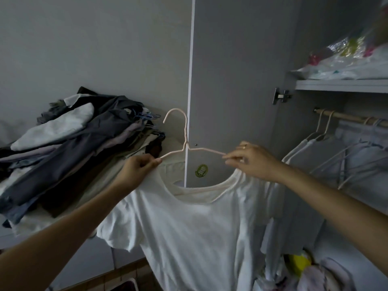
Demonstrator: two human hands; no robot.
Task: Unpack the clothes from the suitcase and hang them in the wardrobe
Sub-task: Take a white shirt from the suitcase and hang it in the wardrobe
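Head view: left hand (140, 164) grip pinching pale hanger (185, 143) arm and white T-shirt (189, 223) shoulder; right hand (249, 161) grip pinching opposite arm. Shirt draped on hanger, before wardrobe door (231, 80). Clothes pile (73, 148) left; rail (352, 118) right.

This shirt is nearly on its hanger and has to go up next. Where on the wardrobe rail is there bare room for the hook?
The rail shows bare wood between the two hooks at its left end and the next hooks to the right. Further right it leaves the frame. Below, hung white garments crowd together. Both hands, left hand and right hand, grip the hanger.
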